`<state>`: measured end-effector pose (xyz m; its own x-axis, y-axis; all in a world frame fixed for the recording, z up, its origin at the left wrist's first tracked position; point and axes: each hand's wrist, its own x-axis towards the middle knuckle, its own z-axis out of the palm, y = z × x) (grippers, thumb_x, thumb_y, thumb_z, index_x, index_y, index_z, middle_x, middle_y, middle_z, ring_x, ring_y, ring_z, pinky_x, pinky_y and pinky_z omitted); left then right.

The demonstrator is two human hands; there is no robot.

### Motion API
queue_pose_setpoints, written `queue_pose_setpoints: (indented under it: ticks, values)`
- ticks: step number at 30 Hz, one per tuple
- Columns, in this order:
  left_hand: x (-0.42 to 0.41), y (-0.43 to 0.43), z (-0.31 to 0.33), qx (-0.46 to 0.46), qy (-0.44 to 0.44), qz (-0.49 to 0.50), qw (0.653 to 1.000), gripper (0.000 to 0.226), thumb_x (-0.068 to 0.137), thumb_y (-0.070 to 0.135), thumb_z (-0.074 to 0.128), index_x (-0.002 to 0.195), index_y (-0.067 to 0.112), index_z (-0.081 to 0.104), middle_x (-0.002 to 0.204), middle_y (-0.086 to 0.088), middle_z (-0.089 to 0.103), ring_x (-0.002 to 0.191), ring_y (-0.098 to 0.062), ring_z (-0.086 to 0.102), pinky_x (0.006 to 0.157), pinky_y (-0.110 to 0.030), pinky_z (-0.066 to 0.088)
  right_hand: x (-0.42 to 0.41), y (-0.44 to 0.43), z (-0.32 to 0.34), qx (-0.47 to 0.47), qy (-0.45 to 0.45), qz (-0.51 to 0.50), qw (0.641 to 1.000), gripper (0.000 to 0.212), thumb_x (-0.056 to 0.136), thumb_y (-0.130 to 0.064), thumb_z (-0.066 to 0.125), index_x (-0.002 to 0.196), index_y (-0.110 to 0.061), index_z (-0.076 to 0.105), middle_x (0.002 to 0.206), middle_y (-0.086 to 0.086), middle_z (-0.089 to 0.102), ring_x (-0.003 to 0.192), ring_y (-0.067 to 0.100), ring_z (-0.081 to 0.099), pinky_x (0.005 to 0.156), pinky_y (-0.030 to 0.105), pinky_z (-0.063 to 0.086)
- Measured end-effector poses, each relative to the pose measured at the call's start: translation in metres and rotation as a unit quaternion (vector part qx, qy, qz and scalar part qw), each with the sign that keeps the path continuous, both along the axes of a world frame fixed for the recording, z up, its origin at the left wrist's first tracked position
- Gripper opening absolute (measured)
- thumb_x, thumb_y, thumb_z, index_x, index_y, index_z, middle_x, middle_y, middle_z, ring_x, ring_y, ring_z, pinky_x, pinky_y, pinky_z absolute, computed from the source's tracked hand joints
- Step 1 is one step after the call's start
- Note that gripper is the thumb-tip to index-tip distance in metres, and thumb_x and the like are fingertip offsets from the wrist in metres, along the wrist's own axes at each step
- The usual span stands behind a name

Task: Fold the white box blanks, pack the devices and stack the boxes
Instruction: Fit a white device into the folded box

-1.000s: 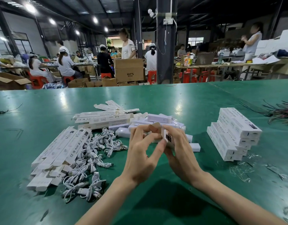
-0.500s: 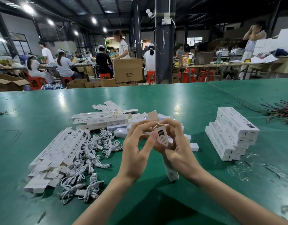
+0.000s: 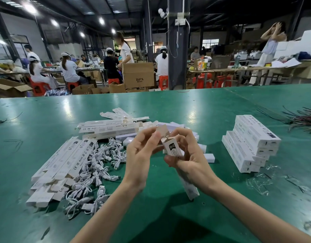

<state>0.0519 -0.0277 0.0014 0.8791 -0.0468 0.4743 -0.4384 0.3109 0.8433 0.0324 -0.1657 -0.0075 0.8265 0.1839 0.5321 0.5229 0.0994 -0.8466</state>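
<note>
My right hand (image 3: 189, 160) grips a long white box (image 3: 174, 151) held nearly upright, its lower end close to the green table (image 3: 168, 216). The box's top flap (image 3: 162, 129) stands open, brown inside. My left hand (image 3: 142, 155) is beside the top end, fingertips at the flap. Flat white box blanks (image 3: 67, 158) lie at the left, more blanks (image 3: 109, 128) behind. White cables (image 3: 96, 172) are heaped between them. White devices (image 3: 208, 157) lie behind my hands. A stack of closed boxes (image 3: 251, 142) stands at the right.
Dark and red wires (image 3: 305, 120) lie at the far right edge. Scraps of clear film (image 3: 259, 181) sit in front of the box stack. Beyond the table's far edge are cardboard cartons (image 3: 139, 74), a pillar (image 3: 177, 50) and several seated workers.
The box has swung from lying across my hands to nearly upright, and its top flap now stands open. My left fingers moved up to the flap.
</note>
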Motion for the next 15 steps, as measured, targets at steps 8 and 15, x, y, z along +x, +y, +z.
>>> queue_pose_setpoints:
  ticks: [8,15]
  values:
    - [0.013,0.002,0.025,0.075,0.076,-0.046,0.993,0.019,0.085,-0.001,0.064,0.083,0.016,0.072,0.083,-0.001,0.073,0.079,-0.015,0.067,0.076,-0.031,0.056,0.000,0.006,-0.008,0.037,-0.005,-0.018,0.999,0.048,0.086,0.004,0.062,0.114,-0.027,0.037,0.105,0.020,0.052,0.096,0.020,0.056,0.084,0.029,0.050]
    - [0.037,0.001,0.065,0.277,0.001,-0.106,0.955,0.026,0.083,-0.012,0.064,0.092,0.012,0.069,0.083,-0.006,0.072,0.078,-0.016,0.066,0.069,-0.021,0.056,0.012,0.001,-0.009,0.042,-0.017,-0.081,0.996,0.054,0.085,0.002,0.063,0.117,-0.028,0.031,0.104,0.010,0.052,0.092,0.027,0.060,0.089,0.042,0.052]
